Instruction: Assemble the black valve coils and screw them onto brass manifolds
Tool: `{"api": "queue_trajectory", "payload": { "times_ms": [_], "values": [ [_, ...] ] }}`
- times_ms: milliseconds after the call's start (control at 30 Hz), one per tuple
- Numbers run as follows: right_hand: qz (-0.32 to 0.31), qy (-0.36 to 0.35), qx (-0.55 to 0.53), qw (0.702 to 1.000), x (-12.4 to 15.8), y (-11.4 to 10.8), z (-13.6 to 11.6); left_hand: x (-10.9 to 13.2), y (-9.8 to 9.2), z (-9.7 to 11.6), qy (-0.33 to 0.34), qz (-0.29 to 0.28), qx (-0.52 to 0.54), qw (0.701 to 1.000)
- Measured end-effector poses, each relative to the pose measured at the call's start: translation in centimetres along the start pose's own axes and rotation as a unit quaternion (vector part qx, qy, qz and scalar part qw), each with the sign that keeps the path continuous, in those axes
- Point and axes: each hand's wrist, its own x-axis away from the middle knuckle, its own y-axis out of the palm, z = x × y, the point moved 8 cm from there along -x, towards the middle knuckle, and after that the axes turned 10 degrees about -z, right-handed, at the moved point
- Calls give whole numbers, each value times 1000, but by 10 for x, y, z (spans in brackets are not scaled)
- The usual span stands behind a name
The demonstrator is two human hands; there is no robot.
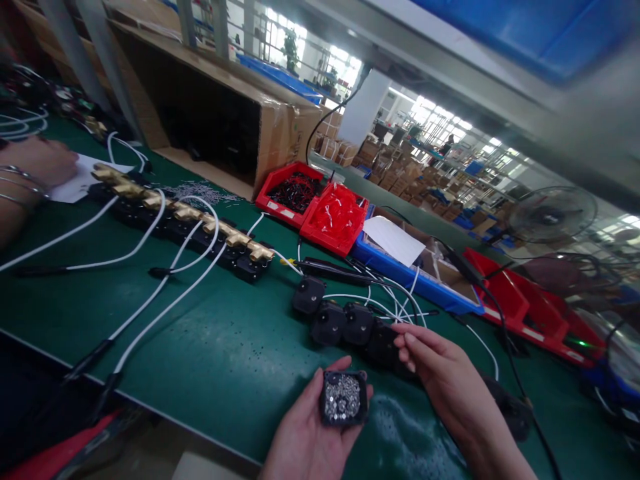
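Several brass pipes (187, 211) look set left of the left hand (316, 428), fingers curled round an open box (343, 399); black boxes (327, 325) by the right hand (443, 367), fingers pressed together, show none.

No legible text
Pale labels (273, 206) on the red bin's (299, 218) front are too blurred to read.

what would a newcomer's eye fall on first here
Probably the small black case packed with shiny metal bits, resting in the left hand at the lower middle. The gaze might then jump to the row of brass fittings left of centre on the green table, and the bright red bin of red pieces near the middle.
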Motion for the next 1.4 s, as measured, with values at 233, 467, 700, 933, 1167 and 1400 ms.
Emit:
{"api": "queue_trajectory", "payload": {
  "times_ms": [233, 467, 700, 933, 1167, 1400],
  "values": [
    [-69, -42, 153, 985, -2, 10, -1, -2, -8, 2, -4, 27, -2, 1000],
    [-30, -106, 360, 926, -7, 6, -16, -3, -9, 4, -2, 33, 0, 999],
    [-31, -258, 506, 822, 0, 25, -26, -3, -6, 7, 3, 22, 6, 1000],
    [-19, -285, 549, 785, 0, 29, -26, -1, -4, 7, -7, 7, 9, 1000],
    [-3, -301, 555, 775, -2, 28, -22, -3, -4, 6, -3, -18, 18, 1000],
    [33, -326, 578, 747, 6, 26, -25, -5, -5, 6, -9, -20, 21, 1000]
  ]
}}
